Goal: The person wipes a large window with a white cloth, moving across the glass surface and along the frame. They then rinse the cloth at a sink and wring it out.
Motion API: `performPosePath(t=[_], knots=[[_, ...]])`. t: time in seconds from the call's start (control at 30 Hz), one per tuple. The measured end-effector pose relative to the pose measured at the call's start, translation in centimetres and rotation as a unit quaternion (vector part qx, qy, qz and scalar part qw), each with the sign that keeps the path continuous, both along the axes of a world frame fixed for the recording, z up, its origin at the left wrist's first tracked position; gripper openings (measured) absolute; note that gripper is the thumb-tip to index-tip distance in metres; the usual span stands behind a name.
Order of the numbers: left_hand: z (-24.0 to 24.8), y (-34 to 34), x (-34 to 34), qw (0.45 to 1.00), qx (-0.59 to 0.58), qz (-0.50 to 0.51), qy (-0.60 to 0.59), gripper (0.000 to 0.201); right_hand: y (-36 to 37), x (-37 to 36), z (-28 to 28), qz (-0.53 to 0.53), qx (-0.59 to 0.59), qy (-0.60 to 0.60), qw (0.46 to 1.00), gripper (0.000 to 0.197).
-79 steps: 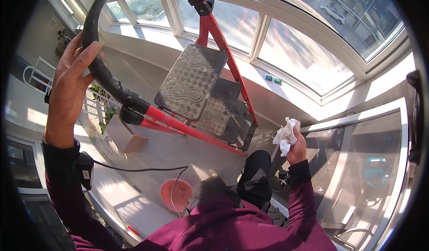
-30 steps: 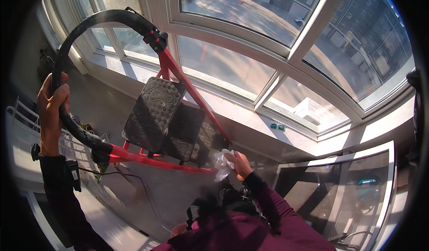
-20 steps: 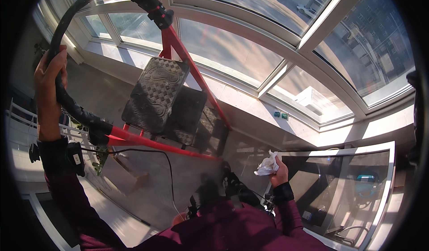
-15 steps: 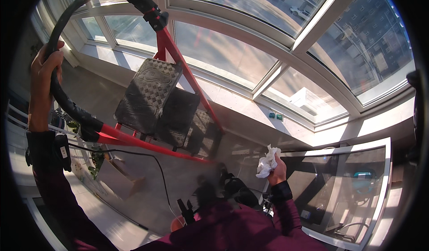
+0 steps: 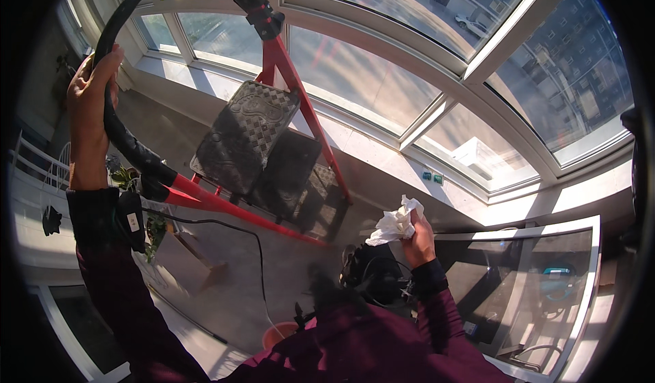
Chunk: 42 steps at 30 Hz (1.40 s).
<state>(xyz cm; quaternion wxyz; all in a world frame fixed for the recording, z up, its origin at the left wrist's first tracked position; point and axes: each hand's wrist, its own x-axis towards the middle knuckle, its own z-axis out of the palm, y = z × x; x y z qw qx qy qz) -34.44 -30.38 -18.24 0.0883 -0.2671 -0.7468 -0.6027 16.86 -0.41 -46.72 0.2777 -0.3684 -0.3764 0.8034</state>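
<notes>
My left hand [image 5: 92,103] is closed on the black padded handrail [image 5: 133,151] of a red stepladder [image 5: 303,90], at the handrail's left side. Dark, textured steps [image 5: 249,120] sit inside the ladder's frame, with dusty, sunlit patches on the upper one. In my right hand [image 5: 419,245] is a crumpled white tissue [image 5: 393,226], pinched between thumb and fingers, its loose end spreading to the left. That hand is held low in front of me, apart from the ladder.
Large white-framed windows [image 5: 368,79] curve behind the ladder, above a pale sill [image 5: 341,132] with small green items [image 5: 432,177]. At right stands a white-framed glass-topped table [image 5: 592,274]. A black cable [image 5: 232,227] crosses near an orange bucket [image 5: 276,334]. Plants [image 5: 155,236] and a white rack [image 5: 41,168] are at left.
The ladder and my left hand sit slightly farther right in the view, as the view has shifted. My right hand has turned, and the tissue now spreads higher and farther left.
</notes>
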Motion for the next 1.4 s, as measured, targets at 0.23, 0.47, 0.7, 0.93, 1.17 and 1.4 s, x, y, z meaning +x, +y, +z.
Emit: performPosePath(t=[0.23, 0.47, 0.7, 0.93, 1.17, 1.4], knots=[[0.0, 0.1, 0.9, 1.000, 0.013, 0.022, 0.011, 0.044, 2.0, -3.4, 2.0, 0.034, 0.005, 0.047, 0.998, 0.039], [-1.6, -1.6, -0.1, 0.998, 0.031, 0.056, 0.009, 0.058, 3.9, -9.4, 2.4, 0.070, 0.070, -0.062, 0.993, 0.031], [-2.1, -2.3, 2.2, 0.998, 0.048, 0.039, -0.002, 0.056, 9.5, -20.3, -1.4, 0.174, -0.059, -0.046, 0.982, 0.027], [0.9, 1.1, 7.0, 0.979, 0.003, 0.170, -0.114, 0.058, 16.0, -29.1, 11.0, 0.212, -0.070, -0.097, 0.970, 0.030], [0.7, -1.1, 5.5, 0.960, -0.176, 0.190, -0.111, 0.017, 21.9, -30.8, 26.8, 0.157, 0.004, -0.140, 0.978, 0.031], [5.0, 0.5, 5.5, 0.947, -0.236, 0.146, -0.161, 0.037, 24.0, -32.6, 35.3, 0.175, 0.101, -0.132, 0.970, 0.030]])
